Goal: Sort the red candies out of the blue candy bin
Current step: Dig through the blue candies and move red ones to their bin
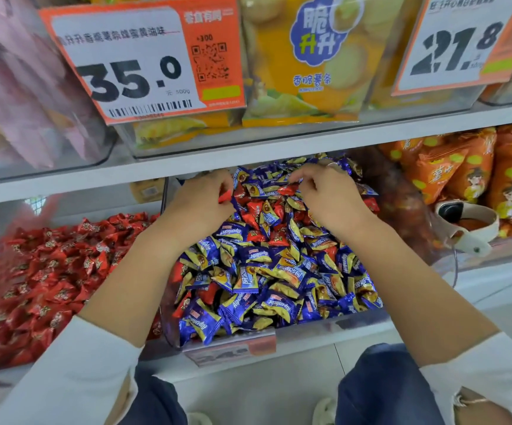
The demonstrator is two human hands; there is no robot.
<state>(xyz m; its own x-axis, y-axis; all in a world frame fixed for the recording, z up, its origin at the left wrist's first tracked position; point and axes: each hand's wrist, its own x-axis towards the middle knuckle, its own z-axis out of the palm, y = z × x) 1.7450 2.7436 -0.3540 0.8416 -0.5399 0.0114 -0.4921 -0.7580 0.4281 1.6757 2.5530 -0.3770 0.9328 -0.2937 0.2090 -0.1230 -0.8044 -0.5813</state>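
Both your hands work the blue candy bin [169, 332]: left hand [201, 199] pinches a red candy [224, 196]; right hand [325, 191] pinches a wrapper at the far edge.

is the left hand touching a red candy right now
Touching. The head view shows the left hand with fingers curled round a red candy at its fingertips, above the blue candy bin.

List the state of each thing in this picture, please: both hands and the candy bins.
left hand: pinches a red candy
right hand: fingers curled, picking among the candies
blue candy bin: full, red candies mixed in at the back
red candy bin: filled with red candies only
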